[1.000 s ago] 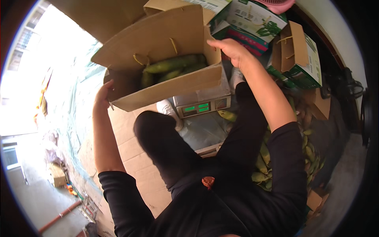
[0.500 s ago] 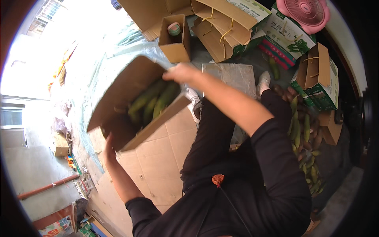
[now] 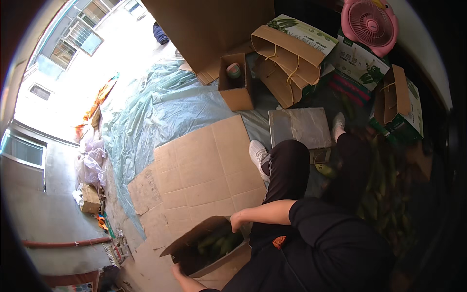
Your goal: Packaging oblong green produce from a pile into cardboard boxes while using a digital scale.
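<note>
Low in front of me, to the left of my legs, is an open cardboard box (image 3: 232,262) with several long green radish-like vegetables (image 3: 220,245) inside. My right hand (image 3: 237,222) grips the far right end of its rim, fingers closed over the edge. At the near left end my left hand (image 3: 179,270) holds the box, its fingers partly hidden by the cardboard. The box tilts slightly and sits low over flattened cardboard (image 3: 204,165); whether it touches cannot be told.
Blue-green plastic sheeting (image 3: 160,107) spreads beyond the cardboard. Ahead are a small box with a round container (image 3: 236,100), a printed carton with cord handles (image 3: 287,63), a pink fan (image 3: 370,27) and a flat-topped block (image 3: 297,127). A shadowed vegetable pile (image 3: 384,194) lies right.
Both hands have brought the box of green vegetables down and nearer to me, from over the sheeting to beside my lap. My view has shifted too, uncovering the flattened cardboard.
</note>
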